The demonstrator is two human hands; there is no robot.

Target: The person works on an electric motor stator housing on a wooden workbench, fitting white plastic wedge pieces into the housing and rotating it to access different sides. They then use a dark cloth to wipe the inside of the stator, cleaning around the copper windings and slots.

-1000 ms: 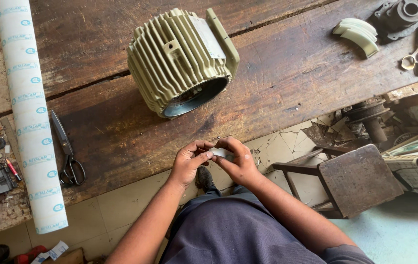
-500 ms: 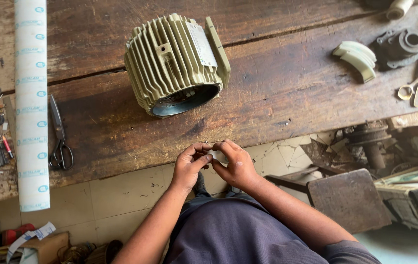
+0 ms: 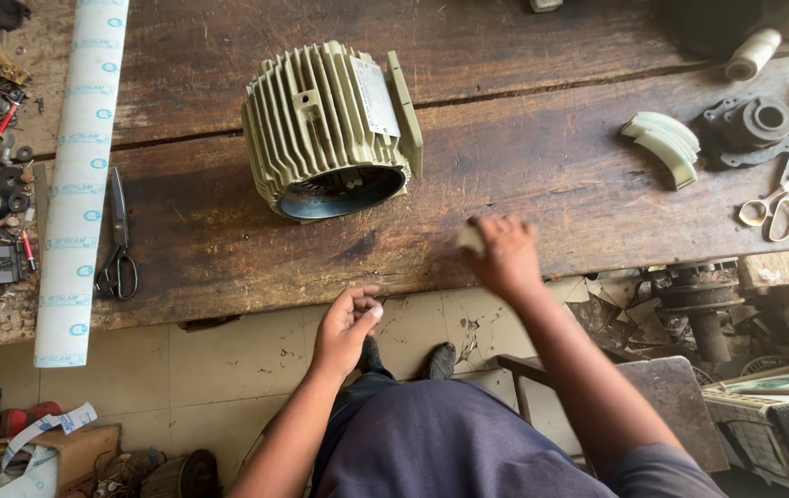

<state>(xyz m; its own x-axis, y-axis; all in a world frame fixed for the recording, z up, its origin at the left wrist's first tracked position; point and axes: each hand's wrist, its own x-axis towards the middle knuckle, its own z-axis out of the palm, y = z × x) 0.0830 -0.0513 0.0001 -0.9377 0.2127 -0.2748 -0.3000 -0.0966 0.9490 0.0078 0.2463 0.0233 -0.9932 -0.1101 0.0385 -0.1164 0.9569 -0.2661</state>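
Paper (image 3: 470, 240), a small pale piece, is being pinched in the right hand (image 3: 505, 256) over the near edge of the bench (image 3: 542, 175), just below the motor housing (image 3: 330, 129). The left hand (image 3: 346, 325) is being held loosely curled and empty, apart from the right, below the bench edge.

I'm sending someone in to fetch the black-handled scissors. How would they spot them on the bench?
Start at the green finned motor housing on the wooden bench, then look left to the long white roll. The black scissors lie just right of that roll, points away from the bench edge. The other scissors, at the far right, have pale handles.
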